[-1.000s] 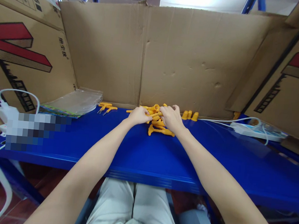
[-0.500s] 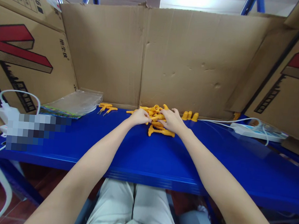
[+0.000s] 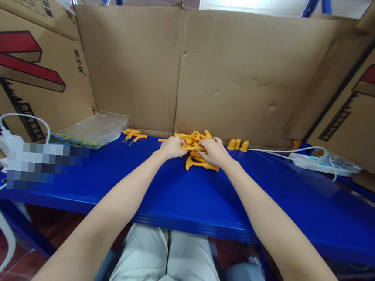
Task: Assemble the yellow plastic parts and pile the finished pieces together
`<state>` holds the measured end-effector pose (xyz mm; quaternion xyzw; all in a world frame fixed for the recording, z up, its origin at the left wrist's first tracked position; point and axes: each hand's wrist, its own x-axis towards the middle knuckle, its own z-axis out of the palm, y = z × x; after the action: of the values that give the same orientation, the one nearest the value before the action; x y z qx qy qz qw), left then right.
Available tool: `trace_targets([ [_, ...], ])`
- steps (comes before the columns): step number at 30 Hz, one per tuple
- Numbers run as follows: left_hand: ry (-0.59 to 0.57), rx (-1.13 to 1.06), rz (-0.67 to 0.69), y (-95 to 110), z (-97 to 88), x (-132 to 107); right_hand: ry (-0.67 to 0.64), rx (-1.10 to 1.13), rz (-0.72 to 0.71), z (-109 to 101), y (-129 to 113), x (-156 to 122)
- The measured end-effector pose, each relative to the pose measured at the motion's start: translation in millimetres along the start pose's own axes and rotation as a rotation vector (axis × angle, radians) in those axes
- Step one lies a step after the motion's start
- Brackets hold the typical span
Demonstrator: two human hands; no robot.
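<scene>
1. Left hand (image 3: 173,147) and right hand (image 3: 216,152) are resting on the yellow plastic parts pile (image 3: 195,136), fingers curling; cannot tell whether they are gripping.
2. One yellow part (image 3: 196,148) is lying crosswise between both sets of fingers, equally near each.

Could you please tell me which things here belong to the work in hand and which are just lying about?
In hand: pile of yellow plastic parts, touched by left hand and right hand; probably the yellow caps and yellow T-pieces nearby.
Lying about: clear bags, power strip, white charger, cardboard walls.
</scene>
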<state>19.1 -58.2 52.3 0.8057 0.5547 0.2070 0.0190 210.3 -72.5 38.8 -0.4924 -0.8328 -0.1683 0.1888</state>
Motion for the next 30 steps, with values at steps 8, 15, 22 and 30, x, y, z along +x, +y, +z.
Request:
trace_targets([
  [8,-0.017,0.035,-0.006,1.7,-0.8,-1.0,0.008,-0.036,0.030,-0.2,-2.2,0.6],
  [15,-0.015,0.021,0.035,2.8,-0.3,0.5,0.045,-0.129,0.034,-1.8,-6.2,-0.2],
  [22,-0.104,-0.078,0.084,-7.2,8.5,10.6,0.133,-0.235,0.092,-1.2,5.5,-2.3],
  [30,0.200,-0.086,-0.136,-22.2,-0.4,16.8,0.452,0.094,0.682,3.4,76.4,-11.5],
])
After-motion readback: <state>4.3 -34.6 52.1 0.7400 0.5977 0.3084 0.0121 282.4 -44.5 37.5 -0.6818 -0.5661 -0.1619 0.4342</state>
